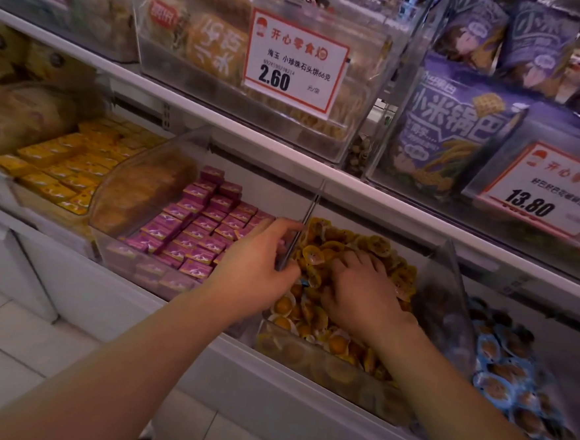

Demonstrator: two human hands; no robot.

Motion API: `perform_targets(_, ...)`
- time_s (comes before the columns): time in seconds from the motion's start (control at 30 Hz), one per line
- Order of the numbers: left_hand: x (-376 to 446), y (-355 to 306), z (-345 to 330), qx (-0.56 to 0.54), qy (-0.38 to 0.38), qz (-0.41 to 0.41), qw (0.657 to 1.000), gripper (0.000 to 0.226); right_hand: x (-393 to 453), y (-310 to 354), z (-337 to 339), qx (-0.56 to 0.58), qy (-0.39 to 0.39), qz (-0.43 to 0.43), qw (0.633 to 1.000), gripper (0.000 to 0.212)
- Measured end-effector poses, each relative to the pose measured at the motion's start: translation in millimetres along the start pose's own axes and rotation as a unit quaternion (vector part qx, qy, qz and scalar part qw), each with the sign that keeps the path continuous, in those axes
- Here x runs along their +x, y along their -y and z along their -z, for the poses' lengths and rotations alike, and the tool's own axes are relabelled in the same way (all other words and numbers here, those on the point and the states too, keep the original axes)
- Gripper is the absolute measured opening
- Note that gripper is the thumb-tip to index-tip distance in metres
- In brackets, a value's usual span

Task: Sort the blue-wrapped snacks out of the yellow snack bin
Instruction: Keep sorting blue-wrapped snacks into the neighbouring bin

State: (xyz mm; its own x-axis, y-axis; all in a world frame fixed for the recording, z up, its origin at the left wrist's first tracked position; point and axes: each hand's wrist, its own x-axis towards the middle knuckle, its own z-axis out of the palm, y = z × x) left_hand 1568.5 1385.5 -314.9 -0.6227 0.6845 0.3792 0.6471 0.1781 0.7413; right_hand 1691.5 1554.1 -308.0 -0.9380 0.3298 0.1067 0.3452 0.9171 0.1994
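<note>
Yellow snack bin [323, 363] is formed of clear, glossy plastic w/ smooth walls. Yellow snacks [317, 252] are wrapped in shiny film; price tag [294, 58] is printed on matt paper.

The yellow snack bin [326, 370] is sitting on the lower shelf, a clear plastic box with a low front wall and taller clear side panels. It is holding a loose heap of round yellow-wrapped snacks [335, 245], each showing an orange centre inside a pale crinkled rim, lying tilted at all angles and overlapping one another. A small sliver of blue wrapper [304, 283] is peeking out among them near the bin's left side; too little is showing to tell its shape. In the next bin to the right, blue-wrapped snacks [496, 389] are lying piled, round, with brown centres and blue edges.
</note>
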Motion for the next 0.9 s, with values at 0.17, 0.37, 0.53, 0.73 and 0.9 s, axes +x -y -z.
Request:
perform_targets(0.17,0,-3,1,-0.006,0.003,0.009,1.0,0.056,9,24,-11,0.131,0.1,0.091,0.982,0.074)
perform_targets(0.37,-4,-3,5,-0.014,0.02,0.008,1.0,0.057,29,-7,-20,0.067,0.207,0.07,0.974,0.101)
perform_targets(0.53,-4,-3,8,-0.01,0.032,-0.001,0.999,0.058,31,-20,-18,0.076,0.155,0.046,0.984,0.081)
perform_targets(0.73,-4,-5,9,0.003,0.028,-0.007,1.0,0.059,35,-11,-23,0.021,0.241,0.051,0.969,0.105)
perform_targets(0.9,-5,-8,10,-0.002,0.028,-0.005,1.0,0.055,42,-2,-25,0.032,0.217,0.056,0.974,0.095)
